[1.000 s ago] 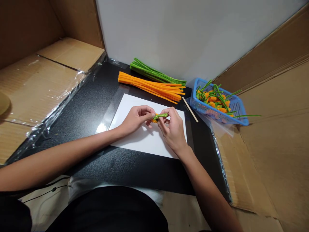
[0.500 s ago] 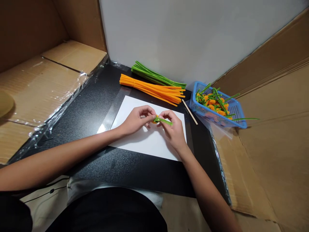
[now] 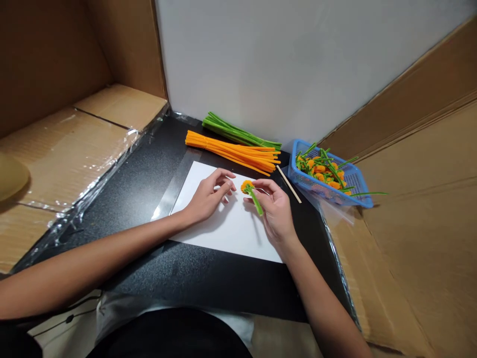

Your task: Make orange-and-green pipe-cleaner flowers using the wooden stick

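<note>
A small flower with an orange head and green stem (image 3: 256, 202) is pinched between the thumb and fingers of my right hand (image 3: 275, 209), over the right part of a white sheet (image 3: 223, 233). Its orange head points up and left, and the stem slants down toward the palm. Just left of the flower, my left hand (image 3: 210, 195) hovers over the sheet with nothing in it, its fingers curved and apart from the thumb.
Behind the sheet lie an orange bundle of fuzzy stems (image 3: 231, 152) and a green one (image 3: 238, 131). A thin wooden stick (image 3: 288, 184) lies beside a blue basket (image 3: 328, 192) of orange and green flowers. Cardboard (image 3: 417, 219) borders the black table (image 3: 149, 263).
My left hand has let go of the flower and moved slightly left. The right hand has drawn it a little right, with its stem now angled downward. The view has tilted up slightly.
</note>
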The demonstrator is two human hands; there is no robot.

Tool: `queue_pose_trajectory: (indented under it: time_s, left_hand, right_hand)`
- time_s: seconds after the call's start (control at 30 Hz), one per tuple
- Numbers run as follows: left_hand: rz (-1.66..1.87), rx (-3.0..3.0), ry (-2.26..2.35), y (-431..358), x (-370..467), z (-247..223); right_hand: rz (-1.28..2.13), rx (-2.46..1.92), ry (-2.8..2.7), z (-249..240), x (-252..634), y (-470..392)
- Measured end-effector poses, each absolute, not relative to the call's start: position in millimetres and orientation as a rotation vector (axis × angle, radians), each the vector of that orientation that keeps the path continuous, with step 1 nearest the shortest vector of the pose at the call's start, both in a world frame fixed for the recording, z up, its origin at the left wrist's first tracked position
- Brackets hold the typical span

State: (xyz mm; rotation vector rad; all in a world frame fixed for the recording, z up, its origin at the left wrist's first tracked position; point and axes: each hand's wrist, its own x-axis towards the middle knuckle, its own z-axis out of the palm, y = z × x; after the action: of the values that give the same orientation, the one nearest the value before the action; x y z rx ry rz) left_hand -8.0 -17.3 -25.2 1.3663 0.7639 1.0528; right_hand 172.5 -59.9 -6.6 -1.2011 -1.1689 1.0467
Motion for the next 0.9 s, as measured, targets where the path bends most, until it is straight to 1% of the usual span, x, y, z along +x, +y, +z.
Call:
queue_pose_trajectory:
  time_s: [0.07,0.2,0.3,0.37,0.4,0.43,0.47,0.5,0.6,0.67,0.77,0.8,0.9]
  left_hand:
    - [1.039,1.341,0.783,-15.3,-8.2,-27.9]
    - [1.015,1.34,0.816,-14.5,-8.2,-29.8]
    - [1.002,1.378,0.863,-16.6,-7.4,-27.7]
    - [0.966,1.405,0.882,-17.6,-6.7,-27.0]
    - [0.958,1.42,0.889,-17.8,-6.3,-27.1]
    - [0.94,1.444,0.888,-17.9,-5.9,-27.7]
    - [0.935,1.466,0.897,-17.9,-5.6,-28.6]
    - [0.932,1.49,0.905,-18.1,-5.2,-29.7]
    - [0.908,1.591,0.921,-18.8,-4.1,-33.6]
    - [0.9,1.682,0.945,-16.9,-3.6,-35.9]
    - [0.928,1.909,1.011,-0.6,-5.0,-37.8]
    - [0.969,2.028,1.024,10.0,-6.1,-38.0]
    - [1.093,2.479,0.982,55.0,-11.3,-38.2]
  right_hand:
    - [0.804,-1.254,-1.241,2.9,180.3,-59.2]
    - [0.178,-1.366,-1.379,31.3,216.7,-58.3]
    - [-0.267,-1.524,-1.386,54.2,271.8,-49.3]
    - [-0.465,-1.669,-1.275,69.1,319.4,-37.7]
    - [-0.5,-1.742,-1.212,76.2,343.4,-31.3]
    - [-0.421,-1.837,-1.212,82.4,365.7,-25.4]
    - [-0.256,-1.937,-1.27,87.7,384.9,-20.4]
    - [-0.19,-1.959,-1.297,91.5,399.7,-16.8]
    - [-0.184,-1.926,-1.28,92.7,412.2,-15.9]
    - [-0.199,-1.856,-1.289,84.7,393.7,-21.6]
    - [-0.207,-1.729,-1.384,60.9,336.7,-31.1]
    - [-0.183,-1.675,-1.48,50.9,313.5,-32.4]
    - [-0.173,-1.434,-2.058,20.9,246.7,-25.0]
